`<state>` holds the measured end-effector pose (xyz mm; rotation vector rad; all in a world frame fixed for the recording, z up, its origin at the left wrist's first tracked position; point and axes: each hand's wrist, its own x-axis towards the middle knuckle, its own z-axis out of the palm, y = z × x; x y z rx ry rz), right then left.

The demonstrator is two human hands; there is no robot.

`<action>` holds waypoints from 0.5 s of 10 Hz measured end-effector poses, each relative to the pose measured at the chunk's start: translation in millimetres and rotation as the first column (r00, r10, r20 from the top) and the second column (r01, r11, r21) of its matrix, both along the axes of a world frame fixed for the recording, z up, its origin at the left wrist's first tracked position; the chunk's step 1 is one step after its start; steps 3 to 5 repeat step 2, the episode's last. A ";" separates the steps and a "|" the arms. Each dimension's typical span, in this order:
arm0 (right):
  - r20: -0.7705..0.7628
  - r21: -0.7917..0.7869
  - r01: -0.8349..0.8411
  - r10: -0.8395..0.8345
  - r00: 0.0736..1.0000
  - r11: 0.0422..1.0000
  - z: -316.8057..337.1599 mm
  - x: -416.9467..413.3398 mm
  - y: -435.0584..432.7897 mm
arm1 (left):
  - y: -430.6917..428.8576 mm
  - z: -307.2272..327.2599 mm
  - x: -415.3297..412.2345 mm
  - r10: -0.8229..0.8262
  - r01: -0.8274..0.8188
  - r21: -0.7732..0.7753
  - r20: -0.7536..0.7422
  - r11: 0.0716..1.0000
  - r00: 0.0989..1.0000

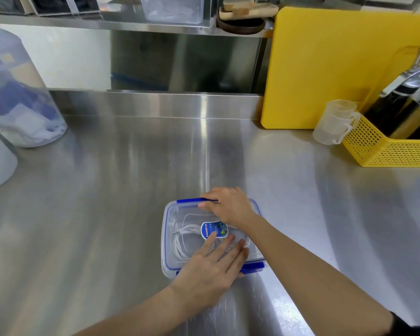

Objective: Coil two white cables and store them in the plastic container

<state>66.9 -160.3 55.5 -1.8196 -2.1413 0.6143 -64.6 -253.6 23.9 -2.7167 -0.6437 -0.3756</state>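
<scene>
A clear plastic container (169, 238) with blue clips and a lid on top sits on the steel counter near the front. Coiled white cables (182, 241) show through the lid, beside an oval blue label (214, 229). My left hand (212, 265) lies flat on the lid's near side, fingers straight and pressing down. My right hand (229, 206) is at the far edge, its fingers curled over the far blue clip (189, 201). The near blue clip (252, 267) sticks out past my left hand.
A yellow cutting board (330, 69) leans at the back right. In front of it stand a clear measuring jug (334, 122) and a yellow basket (383, 146) holding dark bottles. Translucent tubs (17, 93) stand at the left.
</scene>
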 end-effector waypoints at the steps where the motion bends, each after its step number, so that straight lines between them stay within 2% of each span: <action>1: 0.007 -0.004 -0.018 0.018 1.000 1.000 3.6 0.9 -1.2 | 1.1 7.4 -1.9 -0.013 0.014 -0.072 0.005 0.997 1.000; 2: 0.016 -0.088 -0.037 0.038 0.999 0.995 7.2 4.1 -3.3 | 2.2 31.0 -5.1 0.040 0.002 -0.296 0.133 0.955 0.990; 5: 0.016 -0.088 -0.037 0.038 0.999 0.995 7.2 4.1 -3.3 | 2.2 31.0 -5.1 0.040 0.002 -0.296 0.133 0.955 0.990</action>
